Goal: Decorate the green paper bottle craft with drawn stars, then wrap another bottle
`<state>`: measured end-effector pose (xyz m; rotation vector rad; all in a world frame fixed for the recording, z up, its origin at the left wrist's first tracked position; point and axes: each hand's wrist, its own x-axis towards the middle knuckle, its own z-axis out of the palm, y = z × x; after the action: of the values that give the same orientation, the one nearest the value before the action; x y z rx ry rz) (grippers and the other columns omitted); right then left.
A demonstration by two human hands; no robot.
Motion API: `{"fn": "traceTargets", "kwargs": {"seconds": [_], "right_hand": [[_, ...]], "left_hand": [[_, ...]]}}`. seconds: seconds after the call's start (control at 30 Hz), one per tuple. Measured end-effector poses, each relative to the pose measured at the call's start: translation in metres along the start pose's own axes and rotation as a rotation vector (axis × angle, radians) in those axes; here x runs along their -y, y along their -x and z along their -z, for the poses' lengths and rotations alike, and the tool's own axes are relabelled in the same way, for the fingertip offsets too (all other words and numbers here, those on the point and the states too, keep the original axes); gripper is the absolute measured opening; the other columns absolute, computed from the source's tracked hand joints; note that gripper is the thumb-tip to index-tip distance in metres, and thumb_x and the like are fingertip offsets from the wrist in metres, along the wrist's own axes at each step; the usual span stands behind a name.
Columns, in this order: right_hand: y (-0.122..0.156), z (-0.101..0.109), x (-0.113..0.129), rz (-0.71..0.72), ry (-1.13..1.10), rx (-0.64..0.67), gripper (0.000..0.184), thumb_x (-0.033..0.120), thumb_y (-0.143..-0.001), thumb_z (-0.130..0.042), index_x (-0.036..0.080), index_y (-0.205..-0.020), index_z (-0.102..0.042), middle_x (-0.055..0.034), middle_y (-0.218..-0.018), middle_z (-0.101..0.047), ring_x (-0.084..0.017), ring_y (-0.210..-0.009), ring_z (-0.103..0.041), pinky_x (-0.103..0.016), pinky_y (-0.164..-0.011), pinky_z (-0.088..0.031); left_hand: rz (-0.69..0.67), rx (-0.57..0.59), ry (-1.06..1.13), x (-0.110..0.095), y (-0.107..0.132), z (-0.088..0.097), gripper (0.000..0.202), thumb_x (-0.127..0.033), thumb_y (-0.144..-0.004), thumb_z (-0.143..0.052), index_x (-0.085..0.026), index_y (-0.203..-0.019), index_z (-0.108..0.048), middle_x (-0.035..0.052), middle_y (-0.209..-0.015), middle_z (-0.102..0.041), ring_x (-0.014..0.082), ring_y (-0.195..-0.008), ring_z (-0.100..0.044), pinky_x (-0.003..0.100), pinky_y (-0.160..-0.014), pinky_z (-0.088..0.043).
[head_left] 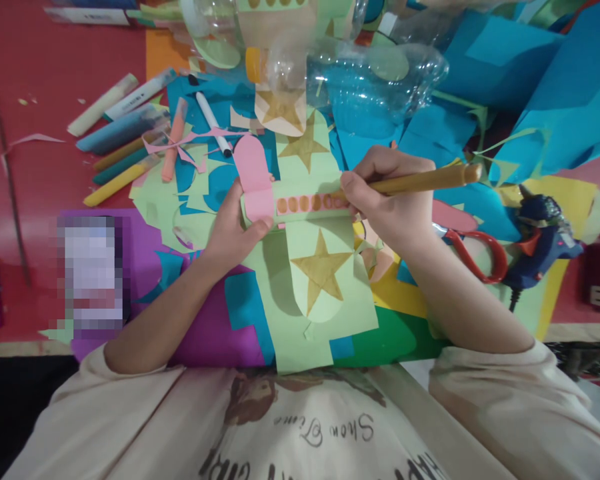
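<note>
My right hand (390, 193) grips a mustard-brown marker (430, 179). The marker's tip is hidden by my fingers at the right end of a row of brown ovals on a pink paper strip. My left hand (240, 230) pinches the strip's left end, a pink paper strip (254, 167) with a rounded tip pointing away from me. Under the ovals runs a pale green paper band. Just below it lies a rounded pale green flap (321, 303) with a brown star; another pale green piece with a star (304, 148) stands above.
Several markers (125, 143) and paper scraps lie left, above a phone (94, 273) with a blurred screen. Clear plastic bottles (375, 77) lie at the back. Red-handled scissors (480, 257) and a blue glue gun (543, 233) rest right, near blue paper sheets (545, 107).
</note>
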<state>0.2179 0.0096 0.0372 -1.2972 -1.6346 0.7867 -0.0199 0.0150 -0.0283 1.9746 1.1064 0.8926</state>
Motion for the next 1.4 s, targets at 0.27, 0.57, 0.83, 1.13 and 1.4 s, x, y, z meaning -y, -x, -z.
{"fn": "traceTargets", "kwargs": {"seconds": [0.27,0.57,0.83,1.13,1.4], "right_hand": [[-0.0023,0.0041,-0.0083,0.078,0.033,0.076,0.042,0.037,-0.083,-0.066,0.023,-0.052,-0.04,0.0031,-0.048,-0.044,-0.01,-0.044,-0.039,-0.03,-0.041,-0.032],[-0.0014,0.0028,-0.0044,0.054,0.032,0.046,0.044,0.041,-0.083,-0.064,0.024,-0.052,-0.04,0.003,-0.046,-0.046,-0.01,-0.042,-0.041,-0.03,-0.04,-0.032],[0.0005,0.0,-0.0031,0.017,0.021,-0.028,0.045,0.049,-0.085,-0.062,0.025,-0.054,-0.039,0.0032,-0.044,-0.049,-0.012,-0.04,-0.045,-0.032,-0.042,-0.035],[0.0006,0.0021,-0.0054,0.053,0.074,0.009,0.04,0.039,-0.086,-0.062,0.024,-0.053,-0.043,0.0029,-0.048,-0.05,-0.011,-0.044,-0.044,-0.03,-0.042,-0.035],[-0.0015,0.0048,-0.0087,0.095,0.071,0.044,0.043,0.036,-0.082,-0.066,0.023,-0.05,-0.04,0.0029,-0.047,-0.044,-0.01,-0.043,-0.039,-0.03,-0.041,-0.033]], "left_hand": [[0.031,-0.014,-0.002,-0.0032,-0.0006,-0.0019,0.047,-0.039,-0.087,-0.055,-0.029,-0.132,-0.046,0.0056,-0.133,-0.06,0.0272,-0.123,-0.058,0.046,-0.103,-0.051],[0.027,0.001,0.004,-0.0021,-0.0018,-0.0001,0.048,-0.042,-0.087,-0.055,-0.029,-0.132,-0.046,0.006,-0.134,-0.06,0.0281,-0.123,-0.058,0.047,-0.103,-0.051],[0.023,-0.006,0.036,-0.0034,-0.0014,-0.0008,0.047,-0.039,-0.087,-0.054,-0.03,-0.132,-0.046,0.0053,-0.134,-0.06,0.0275,-0.124,-0.058,0.048,-0.103,-0.05],[0.028,0.009,0.038,-0.0036,-0.002,0.0002,0.046,-0.04,-0.087,-0.054,-0.029,-0.131,-0.046,0.006,-0.134,-0.059,0.027,-0.125,-0.057,0.048,-0.105,-0.049],[0.023,0.011,0.041,-0.0041,-0.0016,-0.0001,0.044,-0.038,-0.087,-0.055,-0.029,-0.13,-0.046,0.0055,-0.134,-0.059,0.0264,-0.125,-0.057,0.045,-0.105,-0.049]]}}
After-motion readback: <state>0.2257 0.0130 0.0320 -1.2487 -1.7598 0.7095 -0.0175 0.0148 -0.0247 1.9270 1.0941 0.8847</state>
